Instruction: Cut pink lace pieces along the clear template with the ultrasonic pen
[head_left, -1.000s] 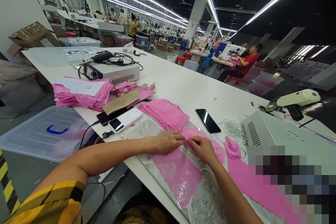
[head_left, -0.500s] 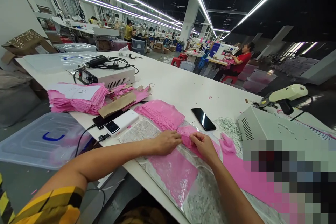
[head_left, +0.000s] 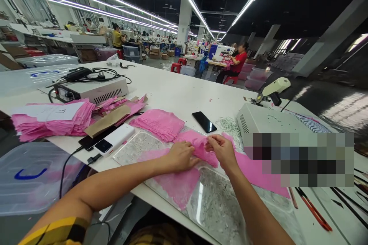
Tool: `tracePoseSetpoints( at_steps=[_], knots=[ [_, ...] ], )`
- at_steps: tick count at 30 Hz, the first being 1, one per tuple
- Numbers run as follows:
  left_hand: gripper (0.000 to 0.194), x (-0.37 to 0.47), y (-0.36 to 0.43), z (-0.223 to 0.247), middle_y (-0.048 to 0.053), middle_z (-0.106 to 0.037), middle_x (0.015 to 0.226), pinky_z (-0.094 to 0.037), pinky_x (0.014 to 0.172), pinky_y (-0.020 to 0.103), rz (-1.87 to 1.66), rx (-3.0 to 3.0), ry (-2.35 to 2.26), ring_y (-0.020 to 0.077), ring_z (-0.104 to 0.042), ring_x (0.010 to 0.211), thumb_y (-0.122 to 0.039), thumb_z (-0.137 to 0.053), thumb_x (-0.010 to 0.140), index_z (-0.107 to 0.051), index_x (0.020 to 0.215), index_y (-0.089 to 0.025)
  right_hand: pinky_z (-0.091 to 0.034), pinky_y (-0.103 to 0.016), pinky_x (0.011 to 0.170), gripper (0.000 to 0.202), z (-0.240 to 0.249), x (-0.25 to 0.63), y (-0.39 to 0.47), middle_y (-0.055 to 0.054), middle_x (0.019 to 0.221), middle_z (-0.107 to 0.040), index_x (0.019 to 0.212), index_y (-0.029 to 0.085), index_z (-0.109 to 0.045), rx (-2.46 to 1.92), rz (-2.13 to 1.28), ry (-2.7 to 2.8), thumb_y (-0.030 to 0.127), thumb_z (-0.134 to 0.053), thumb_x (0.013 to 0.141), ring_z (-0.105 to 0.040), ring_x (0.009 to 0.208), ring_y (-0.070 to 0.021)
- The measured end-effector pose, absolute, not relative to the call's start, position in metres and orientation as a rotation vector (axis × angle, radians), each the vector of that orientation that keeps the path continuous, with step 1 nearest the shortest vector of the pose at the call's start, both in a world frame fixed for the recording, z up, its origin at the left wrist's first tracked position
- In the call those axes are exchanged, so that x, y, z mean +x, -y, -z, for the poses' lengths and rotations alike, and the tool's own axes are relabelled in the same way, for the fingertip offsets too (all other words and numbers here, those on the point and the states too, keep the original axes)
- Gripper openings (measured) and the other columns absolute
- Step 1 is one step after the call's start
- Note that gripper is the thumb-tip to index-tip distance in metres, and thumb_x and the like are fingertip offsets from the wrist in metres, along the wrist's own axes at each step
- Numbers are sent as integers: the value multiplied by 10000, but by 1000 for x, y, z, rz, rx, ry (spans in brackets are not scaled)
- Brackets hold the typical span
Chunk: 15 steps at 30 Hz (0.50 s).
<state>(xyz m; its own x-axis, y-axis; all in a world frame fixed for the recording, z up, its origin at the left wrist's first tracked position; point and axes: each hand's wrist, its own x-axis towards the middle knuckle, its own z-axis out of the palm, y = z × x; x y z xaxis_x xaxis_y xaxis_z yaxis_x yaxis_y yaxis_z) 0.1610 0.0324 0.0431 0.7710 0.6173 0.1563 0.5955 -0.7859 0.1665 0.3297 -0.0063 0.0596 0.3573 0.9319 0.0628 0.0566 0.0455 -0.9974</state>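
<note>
My left hand (head_left: 181,157) lies with its fingers spread on pink fabric at the middle of the table, palm down. Close by on the right, my right hand (head_left: 220,149) pinches the edge of a crumpled pink fabric piece (head_left: 199,146). Under both hands is a clear-covered, grey patterned mat (head_left: 218,195), with another flat pink piece (head_left: 178,183) on it nearer to me. A stack of pink pieces (head_left: 161,122) sits just beyond my left hand. To the right, a longer pink strip (head_left: 258,172) runs beside my right forearm.
A black phone (head_left: 204,121), tangled pale cords (head_left: 230,126) and a grey machine box (head_left: 270,122) stand beyond my right hand. At left are a white power bank (head_left: 117,139), tied pink bundles (head_left: 54,118) and a control box (head_left: 94,90). A person in red sits farther off.
The view has turned right. My left hand has opened flatter on the fabric, and my right hand has lifted the pinched edge slightly away from it.
</note>
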Motion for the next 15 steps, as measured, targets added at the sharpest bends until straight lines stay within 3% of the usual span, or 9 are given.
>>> tracePoseSetpoints(
  at_steps=[4,7,10,15],
  knots=[
    [471,201,-14,-42,117,-665,897,-519,735,387,-340,2782,-1044,273,-641,851,-596,-533,867,-647,866,-139,-566,-326,543,446,-62,336,20,-29,571,-632,720,161,-628,-1324,-805,913,569,-749,588,-631,536,-182],
    [306,222,-12,-43,108,-651,908,-506,733,379,-382,2761,-1049,254,-634,845,-408,-489,925,-636,879,-144,-584,-343,591,443,-67,347,43,-34,619,-650,776,157,-637,-1319,-701,838,558,-748,624,-654,584,-192],
    [169,228,-6,-48,108,-642,937,-486,791,392,-409,2809,-921,247,-617,882,-238,-487,890,-621,851,-142,-593,-349,646,417,-66,360,86,-42,687,-675,858,161,-640,-1344,-560,730,537,-723,697,-674,645,-195],
    [62,211,26,-42,74,-647,923,-428,934,381,-356,2937,-366,209,-583,891,-215,-561,797,-586,777,-162,-566,-302,584,433,-35,374,183,-54,654,-674,822,165,-668,-1634,-317,532,576,-710,690,-639,573,-190]
  ],
)
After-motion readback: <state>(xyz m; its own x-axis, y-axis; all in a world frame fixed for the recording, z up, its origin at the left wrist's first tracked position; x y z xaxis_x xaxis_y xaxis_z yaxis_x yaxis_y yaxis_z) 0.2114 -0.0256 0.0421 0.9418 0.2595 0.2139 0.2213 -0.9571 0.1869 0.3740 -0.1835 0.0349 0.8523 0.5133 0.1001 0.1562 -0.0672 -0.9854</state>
